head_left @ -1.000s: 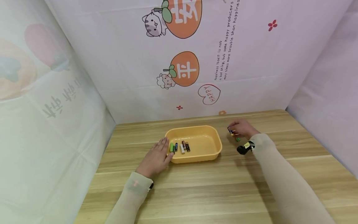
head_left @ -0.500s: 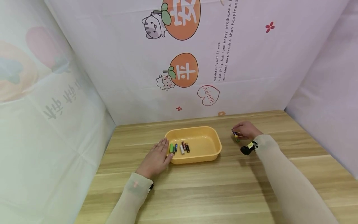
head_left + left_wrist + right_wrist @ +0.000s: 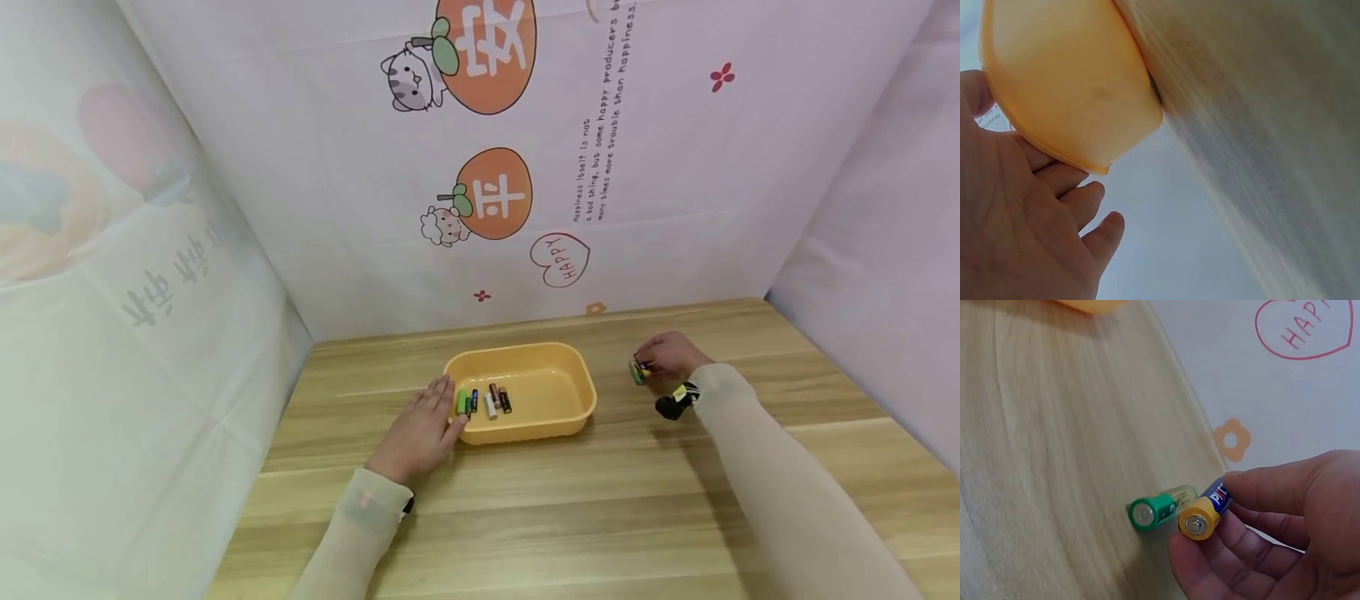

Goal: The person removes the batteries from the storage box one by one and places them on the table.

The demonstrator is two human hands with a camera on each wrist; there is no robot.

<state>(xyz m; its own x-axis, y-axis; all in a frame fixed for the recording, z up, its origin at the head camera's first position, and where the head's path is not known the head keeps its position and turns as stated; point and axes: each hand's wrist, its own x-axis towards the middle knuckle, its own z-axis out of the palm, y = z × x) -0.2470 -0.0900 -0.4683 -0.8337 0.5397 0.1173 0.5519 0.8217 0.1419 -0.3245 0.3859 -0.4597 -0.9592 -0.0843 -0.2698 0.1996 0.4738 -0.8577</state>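
My right hand (image 3: 673, 354) pinches a blue and yellow battery (image 3: 1205, 512) between thumb and fingers, to the right of the tray. Just beside it a green battery (image 3: 1155, 511) lies on the table, its flat end toward the wrist camera. At the yellow tray's (image 3: 577, 367) left end, my left hand (image 3: 416, 429) rests with extended fingers against the rim, thumb at the front corner. Inside the tray, toward its left side, lie several batteries, among them a bright green battery (image 3: 461, 403), a white battery (image 3: 491, 407) and a black battery (image 3: 506, 402).
The wooden table (image 3: 570, 517) meets a printed white cloth backdrop (image 3: 337, 208) behind the tray. More white cloth hangs along the left and right sides. A black wrist camera (image 3: 675, 403) hangs under the right wrist.
My right hand has moved slightly to the right with the blue and yellow battery, coming alongside the green one. The left hand keeps its place on the tray.
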